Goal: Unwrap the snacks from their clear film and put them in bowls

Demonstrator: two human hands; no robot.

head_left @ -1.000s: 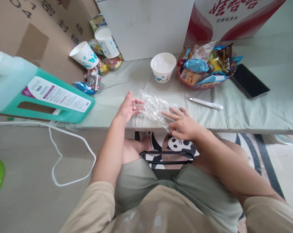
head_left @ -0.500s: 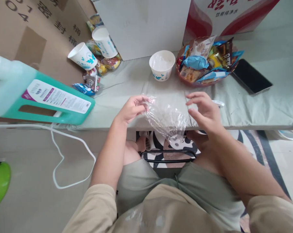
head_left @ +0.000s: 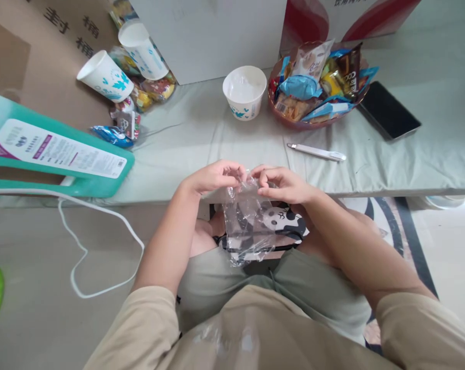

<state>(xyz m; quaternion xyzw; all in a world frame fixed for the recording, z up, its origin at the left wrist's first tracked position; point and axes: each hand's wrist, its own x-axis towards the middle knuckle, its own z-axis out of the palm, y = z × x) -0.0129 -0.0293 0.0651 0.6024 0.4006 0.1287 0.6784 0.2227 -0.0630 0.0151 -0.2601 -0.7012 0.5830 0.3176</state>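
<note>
Fingers [head_left: 232,174] pinching clear bag [head_left: 247,226].

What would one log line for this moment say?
left hand: pinching clear plastic bag top | right hand: pinching same edge | bag: hanging before table edge, over lap

Clear plastic bag [head_left: 247,226], white cup [head_left: 244,92] with teal leaf prints, teal jug [head_left: 58,164], pale green bench [head_left: 390,164], black phone [head_left: 389,110].

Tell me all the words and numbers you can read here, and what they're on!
"封" and "桶": printed on the cardboard box.
"8": on a dark snack packet in the snack bowl.
Label on the teal jug: too small to read.
Red-and-white box: text cut off, unreadable.
Paper cups: leaf prints only.
</note>
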